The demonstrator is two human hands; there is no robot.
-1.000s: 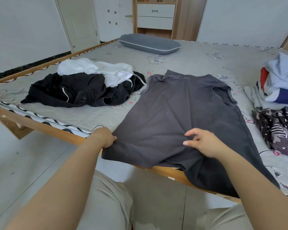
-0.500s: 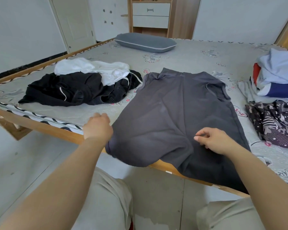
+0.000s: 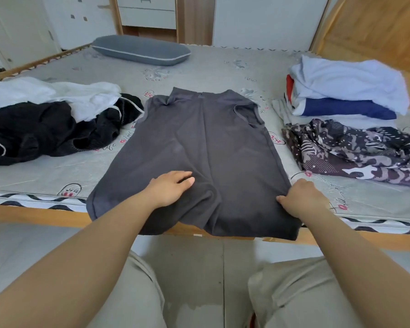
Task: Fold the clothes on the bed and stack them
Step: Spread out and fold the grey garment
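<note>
Hands have both shifted right: left hand (image 3: 169, 188) now lies flat, fingers straight, mid-hem on the dark grey sleeveless cotton top (image 3: 199, 147) spread on the grey printed mattress (image 3: 211, 67); right hand (image 3: 302, 197) curls round its right edge. Looks like smoothing's done, folding's next.

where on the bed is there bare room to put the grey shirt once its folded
Bare mattress lies beyond the grey shirt, between it and the grey pillow. A smaller patch sits at the near left edge, below the black and white clothes pile. The right side is crowded: folded stack and patterned garment.
</note>
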